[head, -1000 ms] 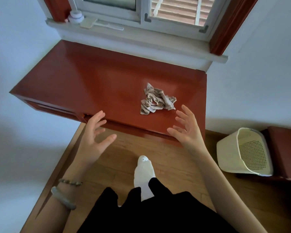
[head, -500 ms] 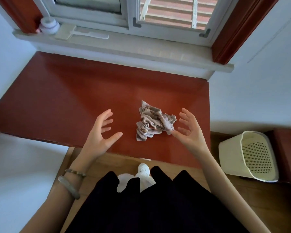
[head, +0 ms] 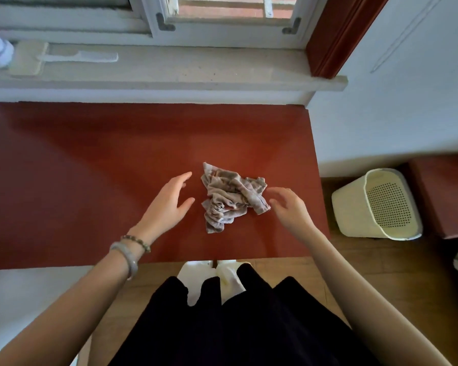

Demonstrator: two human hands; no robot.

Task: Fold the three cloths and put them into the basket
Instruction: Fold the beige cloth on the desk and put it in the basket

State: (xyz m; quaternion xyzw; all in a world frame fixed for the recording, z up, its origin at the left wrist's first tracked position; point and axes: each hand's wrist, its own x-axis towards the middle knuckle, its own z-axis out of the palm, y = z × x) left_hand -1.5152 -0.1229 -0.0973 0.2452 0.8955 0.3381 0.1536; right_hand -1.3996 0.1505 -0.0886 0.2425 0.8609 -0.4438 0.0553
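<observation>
A crumpled grey-beige pile of cloth lies on the red-brown table, right of its middle; how many cloths are in it cannot be told. My left hand hovers just left of the pile, fingers spread, holding nothing. My right hand is at the pile's right edge, fingers apart, fingertips close to the cloth. A cream plastic basket with a perforated bottom lies on its side on the floor, right of the table.
A windowsill runs behind the table with a white comb on it. A white wall is to the right. A dark red piece of furniture stands beyond the basket. My dark skirt and white shoes are below the table's front edge.
I have stepped closer to the table. Both hands have moved forward over the tabletop and now flank the cloth pile closely.
</observation>
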